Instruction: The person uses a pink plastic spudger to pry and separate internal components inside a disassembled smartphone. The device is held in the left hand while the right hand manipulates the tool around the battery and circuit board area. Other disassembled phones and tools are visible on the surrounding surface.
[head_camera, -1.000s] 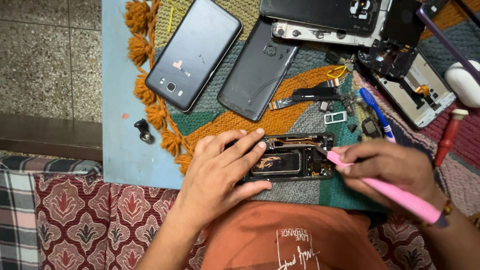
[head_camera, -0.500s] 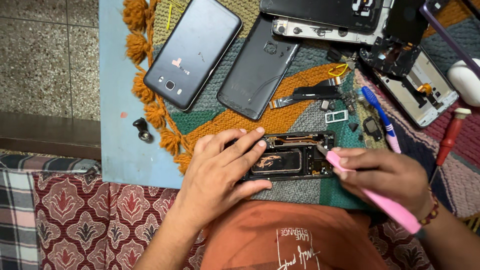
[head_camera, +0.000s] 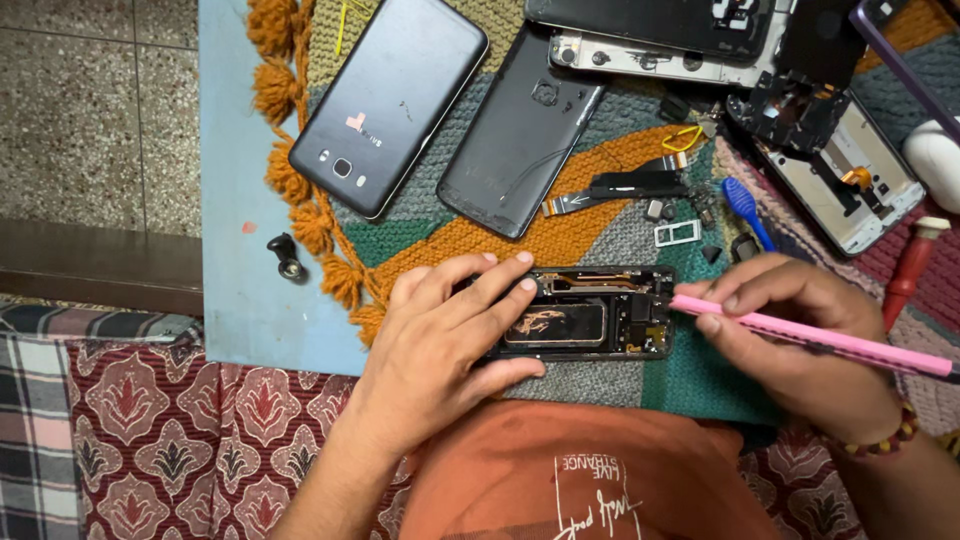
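The left hand (head_camera: 430, 350) clamps the opened phone frame (head_camera: 590, 312) flat on the woven mat (head_camera: 600, 230) at the counter's near edge, while the right hand (head_camera: 790, 335) pinches a pink pry tool (head_camera: 810, 335), its tip at the frame's right end. A slip could likely gouge the exposed board or tear a flex cable.

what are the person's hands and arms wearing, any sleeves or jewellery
Both forearms are bare, no sleeves or gloves in view. The left hand wears nothing: no rings, no watch. The right hand has a beaded bracelet at the wrist, with brown, red and yellowish beads.
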